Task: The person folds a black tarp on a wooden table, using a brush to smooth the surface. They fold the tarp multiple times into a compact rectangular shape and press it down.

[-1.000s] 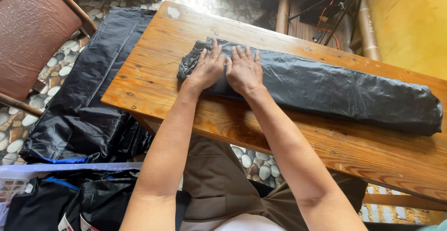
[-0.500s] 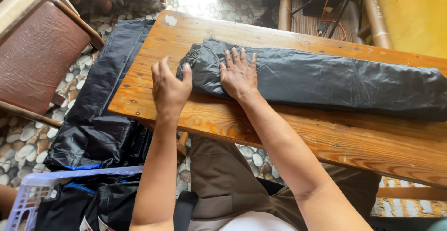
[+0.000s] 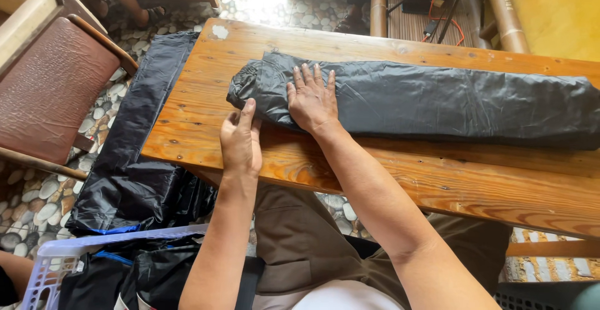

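Moved: left hand (image 3: pixel 240 142) has slid off the wood back toward the folded black garment (image 3: pixel 412 100), fingertips now at its near edge; right hand (image 3: pixel 312 100) stays pressed flat on it.
Table (image 3: pixel 387 172): long wooden top, running from the left corner far off to the right edge of the view.
Folded black garment: long dark strip lying along the far half of the table, its bunched end near the left corner.
Black sheet (image 3: pixel 134 154): draped over the table's left edge and down to the pebble floor (image 3: pixel 37 191).
Chair (image 3: pixel 50 79): brown padded seat, well left of the table.
Basket (image 3: pixel 75 257): pale plastic, below the table's near left corner, holding dark cloth.
Right hand: open, fingers spread, palm down on the garment's left end — grasping nothing.
Left hand: back up, fingers together and loosely extended, tips touching the garment's near edge — whether they pinch it I cannot tell.
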